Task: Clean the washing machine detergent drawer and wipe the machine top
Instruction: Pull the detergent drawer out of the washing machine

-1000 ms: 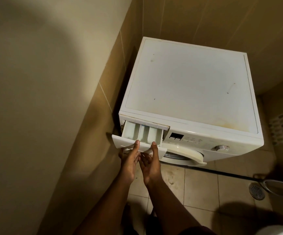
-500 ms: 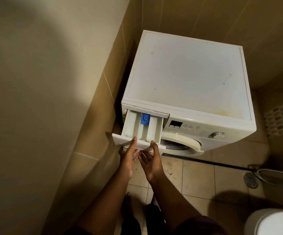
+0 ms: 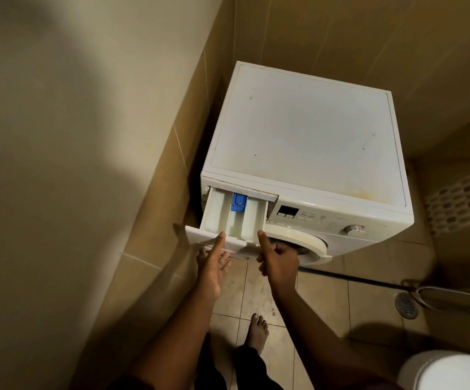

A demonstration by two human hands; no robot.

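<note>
A white front-loading washing machine stands in the corner, its flat top [image 3: 304, 130] marked with small specks and a yellowish stain near the front right. The white detergent drawer [image 3: 229, 218] is pulled far out at the front left, showing three compartments and a blue insert [image 3: 239, 202] at the back of the middle one. My left hand [image 3: 212, 263] grips the drawer's front panel from below with the thumb on top. My right hand [image 3: 277, 257] holds the panel's right end the same way.
A beige tiled wall runs close along the machine's left side. The control panel and dial [image 3: 354, 229] sit right of the drawer, above the round door. A floor drain [image 3: 406, 305], a metal hose and a white toilet [image 3: 450, 371] are at the right. My bare foot [image 3: 257, 332] stands on the floor tiles.
The drawer has slid much farther out of the machine, baring the blue insert. Both hands moved back toward me with it, and my right hand shifted to the panel's right end.
</note>
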